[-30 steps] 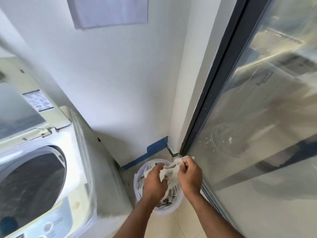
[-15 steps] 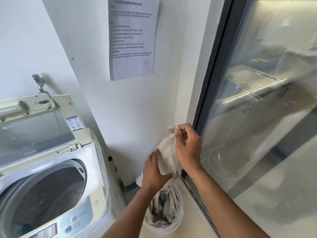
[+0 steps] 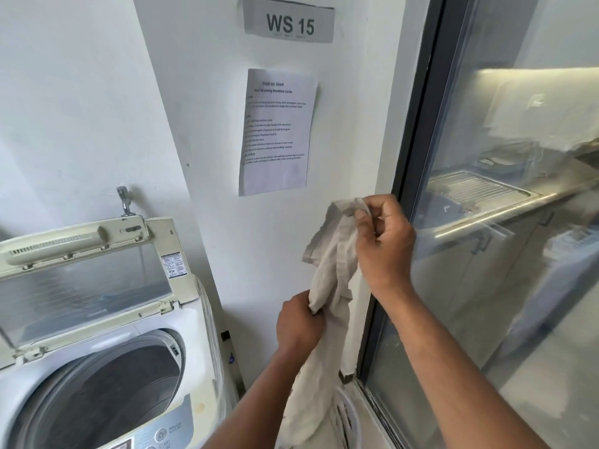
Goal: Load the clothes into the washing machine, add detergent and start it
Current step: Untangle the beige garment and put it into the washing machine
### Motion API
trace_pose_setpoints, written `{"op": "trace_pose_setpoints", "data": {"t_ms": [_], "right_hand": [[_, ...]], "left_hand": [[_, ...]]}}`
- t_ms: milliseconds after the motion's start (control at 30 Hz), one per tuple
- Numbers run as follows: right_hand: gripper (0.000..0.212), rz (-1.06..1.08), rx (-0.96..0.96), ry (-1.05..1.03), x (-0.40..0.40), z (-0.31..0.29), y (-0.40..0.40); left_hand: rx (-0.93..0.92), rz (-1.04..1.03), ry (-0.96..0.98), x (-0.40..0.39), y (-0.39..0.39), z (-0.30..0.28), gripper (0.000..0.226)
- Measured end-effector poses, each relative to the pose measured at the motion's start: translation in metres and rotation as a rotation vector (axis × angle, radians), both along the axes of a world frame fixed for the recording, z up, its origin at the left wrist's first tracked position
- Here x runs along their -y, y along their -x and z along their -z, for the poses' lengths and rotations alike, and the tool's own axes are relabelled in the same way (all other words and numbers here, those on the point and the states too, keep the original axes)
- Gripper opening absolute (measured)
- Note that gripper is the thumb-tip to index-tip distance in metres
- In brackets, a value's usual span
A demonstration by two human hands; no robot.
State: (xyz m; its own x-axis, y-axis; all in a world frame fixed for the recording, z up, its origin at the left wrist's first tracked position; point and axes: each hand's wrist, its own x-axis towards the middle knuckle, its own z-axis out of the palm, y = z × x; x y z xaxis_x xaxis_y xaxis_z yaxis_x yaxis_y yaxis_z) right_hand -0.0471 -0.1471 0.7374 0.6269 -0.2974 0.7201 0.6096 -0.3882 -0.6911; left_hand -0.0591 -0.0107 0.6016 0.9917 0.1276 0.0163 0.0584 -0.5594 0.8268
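A long beige garment (image 3: 327, 280) hangs in the air to the right of the washing machine. My right hand (image 3: 382, 241) pinches its top end at about chest height. Lower down, my left hand (image 3: 299, 322) grips the cloth's middle. The garment's tail trails down to the white laundry basket (image 3: 351, 419) on the floor, mostly hidden behind my arms. The top-loading washing machine (image 3: 194, 325) stands at the lower left with its lid (image 3: 87, 280) raised and its dark drum (image 3: 107, 393) open. Its control panel (image 3: 162, 432) shows at the bottom edge.
A water tap (image 3: 124, 202) sticks out of the white wall above the machine. A printed instruction sheet (image 3: 275, 131) and a "WS 15" sign (image 3: 288, 24) hang on the wall. A dark-framed glass door (image 3: 486, 222) fills the right side.
Both hands have lifted the beige garment up out of the basket, the right hand highest. My view has tilted upward, so more of the wall and papers shows.
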Motion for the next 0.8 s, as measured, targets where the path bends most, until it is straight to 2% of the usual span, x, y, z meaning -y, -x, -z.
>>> {"op": "trace_pose_setpoints", "data": {"t_ms": [67,167,233,367,433,533,600,667,733,800], "right_hand": [[0.017,0.110,-0.026,0.007,0.020,0.011,0.000],[0.043,0.215,-0.126,0.085,0.047,0.032,0.002],[0.054,0.275,-0.228,0.220,0.059,0.049,0.008],[0.058,0.349,-0.513,0.638,0.065,0.081,0.025],[0.072,0.312,-0.563,0.730,0.053,0.088,0.035],[0.093,0.092,-0.543,0.706,0.022,0.086,0.052],[0.109,-0.123,-0.576,0.585,0.000,0.086,0.058],[0.119,-0.207,-0.632,0.472,-0.019,0.091,0.055],[0.117,-0.149,-0.648,0.416,-0.033,0.096,0.048],[0.099,-0.061,-0.652,0.364,-0.040,0.099,0.038]], "left_hand": [[0.007,-0.024,0.012,-0.004,0.004,-0.007,0.014],[0.062,-0.065,0.044,-0.011,0.007,-0.018,0.019],[0.102,-0.087,0.053,-0.014,0.007,-0.030,0.017],[0.165,-0.138,0.016,-0.013,0.001,-0.063,0.030],[0.194,-0.144,-0.020,-0.011,-0.004,-0.080,0.031],[0.242,-0.145,-0.084,-0.005,-0.012,-0.105,0.029],[0.280,-0.120,-0.112,0.004,-0.015,-0.118,0.029],[0.334,-0.077,-0.113,0.015,-0.014,-0.128,0.029],[0.390,-0.040,-0.097,0.025,-0.013,-0.138,0.026],[0.419,-0.010,-0.071,0.030,-0.010,-0.147,0.022]]}}
